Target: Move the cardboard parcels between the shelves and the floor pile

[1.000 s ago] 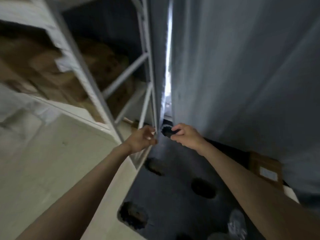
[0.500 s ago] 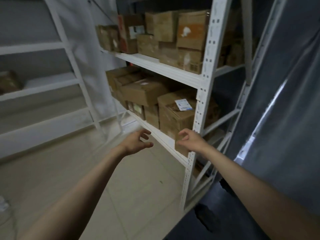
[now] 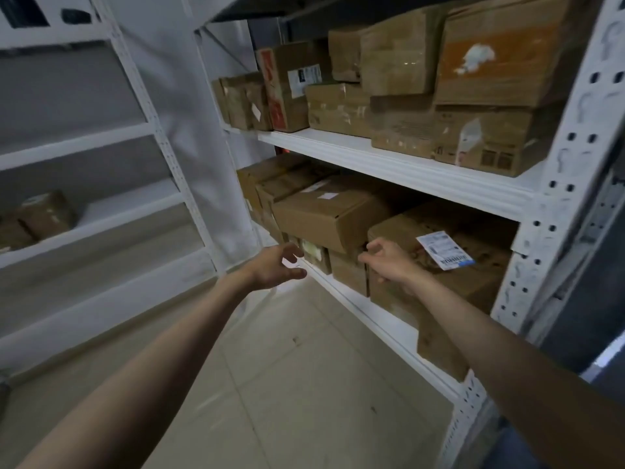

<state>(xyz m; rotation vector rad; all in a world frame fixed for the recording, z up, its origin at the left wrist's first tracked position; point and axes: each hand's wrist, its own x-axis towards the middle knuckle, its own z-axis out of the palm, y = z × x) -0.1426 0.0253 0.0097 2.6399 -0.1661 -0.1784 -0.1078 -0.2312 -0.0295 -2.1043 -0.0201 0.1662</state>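
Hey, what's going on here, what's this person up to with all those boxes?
A person is standing at a white metal shelving unit stacked with cardboard parcels, reaching both bare arms toward the lower shelf. The right hand is at the front of the parcel with the white shipping label, fingers loosely curled; whether it touches the box is unclear. The left hand hangs open in the air beside the shelf edge, holding nothing. No parcel has been lifted yet.

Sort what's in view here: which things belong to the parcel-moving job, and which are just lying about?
Job:
- left hand, open
- right hand, open
- parcel with the barcode label
- large parcel beside it
- upper-shelf parcels
- white shelving unit

Lying about:
- parcels on the left rack
- tiled floor
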